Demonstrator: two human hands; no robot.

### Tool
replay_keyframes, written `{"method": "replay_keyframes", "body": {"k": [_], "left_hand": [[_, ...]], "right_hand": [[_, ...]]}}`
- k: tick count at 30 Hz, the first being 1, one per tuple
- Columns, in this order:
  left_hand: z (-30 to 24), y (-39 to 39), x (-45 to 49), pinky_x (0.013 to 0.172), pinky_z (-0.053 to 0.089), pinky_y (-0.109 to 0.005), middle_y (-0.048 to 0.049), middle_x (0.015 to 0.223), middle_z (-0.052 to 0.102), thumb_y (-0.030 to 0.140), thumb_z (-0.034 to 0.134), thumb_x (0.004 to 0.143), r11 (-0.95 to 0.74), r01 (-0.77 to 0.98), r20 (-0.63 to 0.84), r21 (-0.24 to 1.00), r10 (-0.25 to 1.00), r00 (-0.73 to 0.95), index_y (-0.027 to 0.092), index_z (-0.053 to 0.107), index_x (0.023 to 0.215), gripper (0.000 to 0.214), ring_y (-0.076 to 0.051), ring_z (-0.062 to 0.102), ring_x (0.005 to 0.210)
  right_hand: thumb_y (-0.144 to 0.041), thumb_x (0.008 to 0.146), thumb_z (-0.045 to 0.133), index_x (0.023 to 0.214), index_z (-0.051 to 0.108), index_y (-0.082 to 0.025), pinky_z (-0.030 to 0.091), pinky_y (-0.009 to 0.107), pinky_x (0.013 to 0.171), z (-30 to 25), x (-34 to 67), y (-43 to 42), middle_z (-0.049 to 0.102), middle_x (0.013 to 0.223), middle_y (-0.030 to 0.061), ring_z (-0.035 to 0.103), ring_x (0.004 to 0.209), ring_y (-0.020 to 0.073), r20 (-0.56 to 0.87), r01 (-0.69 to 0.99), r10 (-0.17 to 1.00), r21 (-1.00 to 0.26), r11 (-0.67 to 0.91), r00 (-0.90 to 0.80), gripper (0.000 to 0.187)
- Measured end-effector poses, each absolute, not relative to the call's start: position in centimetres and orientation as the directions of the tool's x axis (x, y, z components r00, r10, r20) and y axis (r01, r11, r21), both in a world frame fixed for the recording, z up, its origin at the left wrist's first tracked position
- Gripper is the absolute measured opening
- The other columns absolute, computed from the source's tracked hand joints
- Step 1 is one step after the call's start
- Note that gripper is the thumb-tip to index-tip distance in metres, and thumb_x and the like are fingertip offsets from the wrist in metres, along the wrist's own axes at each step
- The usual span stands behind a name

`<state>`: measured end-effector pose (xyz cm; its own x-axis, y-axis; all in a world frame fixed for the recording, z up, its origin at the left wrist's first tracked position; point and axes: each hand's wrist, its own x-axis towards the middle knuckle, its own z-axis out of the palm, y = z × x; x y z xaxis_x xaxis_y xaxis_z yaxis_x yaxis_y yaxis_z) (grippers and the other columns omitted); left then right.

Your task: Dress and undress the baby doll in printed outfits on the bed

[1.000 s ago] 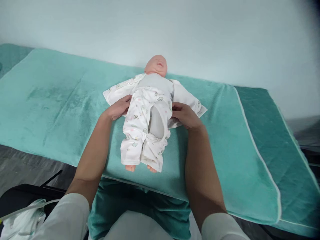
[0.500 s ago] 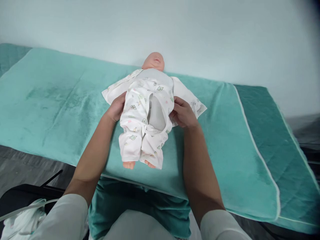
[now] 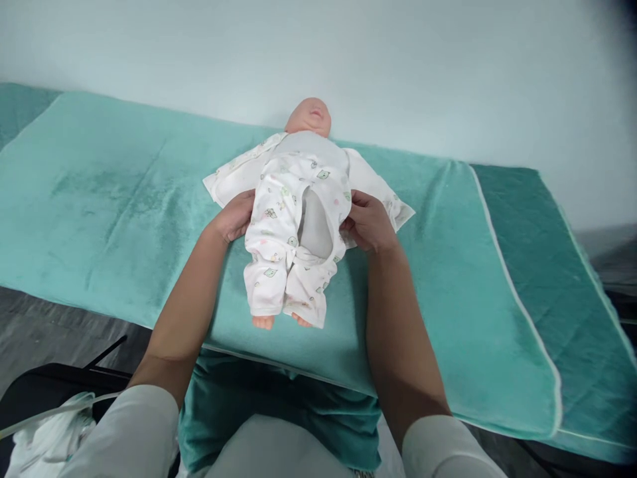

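Observation:
A baby doll (image 3: 309, 118) lies on its back, with its head toward the wall and its toes toward me. It wears white printed open-crotch baby pants (image 3: 271, 232), pulled high over its middle. A white baby shirt (image 3: 375, 174) spreads out beneath it on both sides. My left hand (image 3: 237, 216) is at the pants' left side, fingers curled and partly hidden behind the cloth. On the opposite side my right hand (image 3: 367, 222) pinches the pants' edge near the hip, its fingertips partly covered.
The doll rests on a padded bed with a green cover (image 3: 124, 192), against a pale wall (image 3: 423, 73). At lower left, a black chair (image 3: 30, 382) holds bunched white cloth (image 3: 54, 431), with a pale tube (image 3: 60, 413) across it.
The view has shifted slightly, so the doll and bed sit a little higher and further right. Both hands stay at the sides of the pants, with hardly any movement.

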<state>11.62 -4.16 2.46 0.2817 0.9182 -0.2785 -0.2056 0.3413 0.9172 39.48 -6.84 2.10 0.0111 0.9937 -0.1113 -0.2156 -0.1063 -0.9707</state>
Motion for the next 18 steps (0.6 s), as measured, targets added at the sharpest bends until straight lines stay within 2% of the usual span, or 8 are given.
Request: {"method": "replay_keyframes", "body": {"k": [5, 7, 11, 13, 18], "left_hand": [[2.54, -4.26, 11.10, 0.067, 0.062, -0.024, -0.0095, 0.088, 0.080, 0.036, 0.084, 0.082, 0.319, -0.073, -0.286, 0.945, 0.913, 0.291, 0.011, 0.078, 0.100, 0.031, -0.026, 0.078, 0.090], [2.49, -4.20, 11.03, 0.065, 0.061, -0.023, -0.0088, 0.087, 0.080, 0.037, 0.084, 0.082, 0.306, -0.060, -0.277, 0.950, 0.916, 0.290, 0.011, 0.078, 0.100, 0.032, -0.025, 0.078, 0.089], [2.26, -4.13, 11.29, 0.085, 0.065, -0.030, -0.0082, 0.092, 0.080, 0.036, 0.082, 0.085, 0.310, -0.108, -0.277, 0.944, 0.929, 0.247, 0.012, 0.078, 0.100, 0.029, -0.026, 0.078, 0.099], [2.18, -4.14, 11.47, 0.095, 0.064, -0.033, -0.0083, 0.097, 0.080, 0.035, 0.080, 0.086, 0.313, -0.151, -0.275, 0.938, 0.935, 0.225, 0.013, 0.078, 0.102, 0.027, -0.026, 0.077, 0.106], [2.37, -4.19, 11.86, 0.107, 0.060, -0.039, -0.0092, 0.108, 0.080, 0.032, 0.075, 0.091, 0.316, -0.261, -0.248, 0.912, 0.932, 0.264, 0.015, 0.077, 0.114, 0.029, -0.029, 0.073, 0.119]], "right_hand": [[-0.037, 0.057, 0.101, 0.079, 0.075, -0.020, 0.045, 0.017, 0.047, 1.94, 39.62, -6.72, 0.063, 0.069, -0.0029, 0.051, 0.056, 0.0077, -0.112, -0.212, 0.994, -0.971, -0.108, 0.006, 0.039], [-0.039, 0.058, 0.101, 0.081, 0.075, -0.020, 0.045, 0.019, 0.048, 1.77, 39.68, -6.67, 0.064, 0.071, -0.0024, 0.052, 0.058, 0.0087, -0.115, -0.220, 0.993, -0.969, -0.116, -0.017, 0.039], [-0.047, 0.063, 0.098, 0.083, 0.075, -0.022, 0.042, 0.022, 0.047, 1.42, 39.76, -6.63, 0.063, 0.070, -0.0021, 0.048, 0.054, 0.0091, -0.090, -0.199, 0.996, -0.975, -0.094, -0.027, 0.040], [-0.049, 0.064, 0.097, 0.085, 0.075, -0.022, 0.043, 0.023, 0.048, 1.29, 39.81, -6.65, 0.065, 0.073, -0.0015, 0.051, 0.056, 0.0101, -0.099, -0.171, 0.995, -0.980, -0.097, 0.001, 0.041], [-0.050, 0.066, 0.096, 0.090, 0.075, -0.023, 0.049, 0.027, 0.054, 1.16, 39.90, -6.66, 0.067, 0.078, -0.0007, 0.056, 0.061, 0.0134, -0.082, -0.186, 0.996, -0.979, -0.085, -0.021, 0.042]]}}
